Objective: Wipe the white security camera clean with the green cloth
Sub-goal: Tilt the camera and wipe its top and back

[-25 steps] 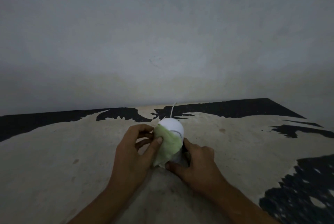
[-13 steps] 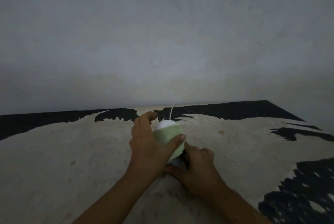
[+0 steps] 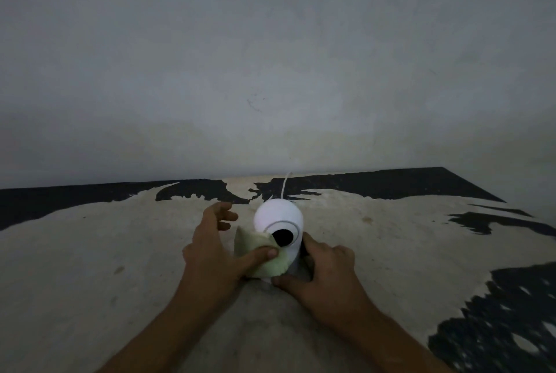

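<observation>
The one white security camera [image 3: 278, 220] stands upright near the middle of the counter [image 3: 90, 252], toward its back half, its round head turned so that the black lens [image 3: 283, 237] faces the viewer. A single thin white cable [image 3: 285, 184] rises from behind the head and runs back toward the wall [image 3: 270, 56]. The one green cloth [image 3: 260, 255] is bunched against the lower left of the camera, touching the body just below and beside the lens, with one corner sticking up. The left hand [image 3: 216, 249] has its grip closed on the cloth: the thumb presses it flat onto the camera while the other fingers curl loosely in the air behind, touching nothing. The right hand [image 3: 322, 273] clasps the camera's base from the right, thumb low across the front and fingers wrapped around the far side, so the base is mostly hidden. Both bare forearms enter from the bottom edge. The counter top is pale and worn, with black patches along the back edge, at the far right and at the lower right corner. Its back edge meets the plain grey wall just behind the camera; the right edge slants away, well apart from the hands. To the left and right of the hands the pale surface lies open and wide.
</observation>
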`<control>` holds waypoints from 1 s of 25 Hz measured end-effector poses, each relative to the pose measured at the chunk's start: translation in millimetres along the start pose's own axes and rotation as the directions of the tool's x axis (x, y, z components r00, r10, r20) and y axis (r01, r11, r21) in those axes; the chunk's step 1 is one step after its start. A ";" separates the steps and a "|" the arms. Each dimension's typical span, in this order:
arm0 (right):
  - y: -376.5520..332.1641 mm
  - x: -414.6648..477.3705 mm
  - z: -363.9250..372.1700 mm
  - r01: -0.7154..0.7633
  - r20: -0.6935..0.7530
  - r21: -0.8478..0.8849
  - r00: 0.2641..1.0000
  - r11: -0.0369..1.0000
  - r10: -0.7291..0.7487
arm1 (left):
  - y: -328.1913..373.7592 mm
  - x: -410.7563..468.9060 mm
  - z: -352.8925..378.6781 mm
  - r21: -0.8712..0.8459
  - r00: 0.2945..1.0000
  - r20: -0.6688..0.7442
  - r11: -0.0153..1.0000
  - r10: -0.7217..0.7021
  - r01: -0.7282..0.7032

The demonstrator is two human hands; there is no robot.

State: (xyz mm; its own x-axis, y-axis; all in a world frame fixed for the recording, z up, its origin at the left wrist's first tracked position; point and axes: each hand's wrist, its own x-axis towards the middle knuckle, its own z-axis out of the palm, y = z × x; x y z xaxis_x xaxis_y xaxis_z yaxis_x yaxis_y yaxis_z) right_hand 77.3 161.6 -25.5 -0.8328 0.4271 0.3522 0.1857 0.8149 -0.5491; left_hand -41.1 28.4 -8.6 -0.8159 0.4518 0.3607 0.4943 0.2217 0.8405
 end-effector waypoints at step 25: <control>-0.4 2.0 -0.1 -0.031 -0.019 0.109 0.999 0.994 0.033 | 27.4 3.3 10.9 0.057 0.978 -0.195 0.996 0.074 -0.064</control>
State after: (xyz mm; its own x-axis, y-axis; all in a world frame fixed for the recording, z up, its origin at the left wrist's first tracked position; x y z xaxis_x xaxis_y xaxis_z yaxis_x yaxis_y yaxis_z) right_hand 75.6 162.2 -24.5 -0.8161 0.4612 0.3484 0.1533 0.7539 -0.6388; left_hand -27.0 45.3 11.3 -0.8200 0.2893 0.4939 0.5618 0.2416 0.7912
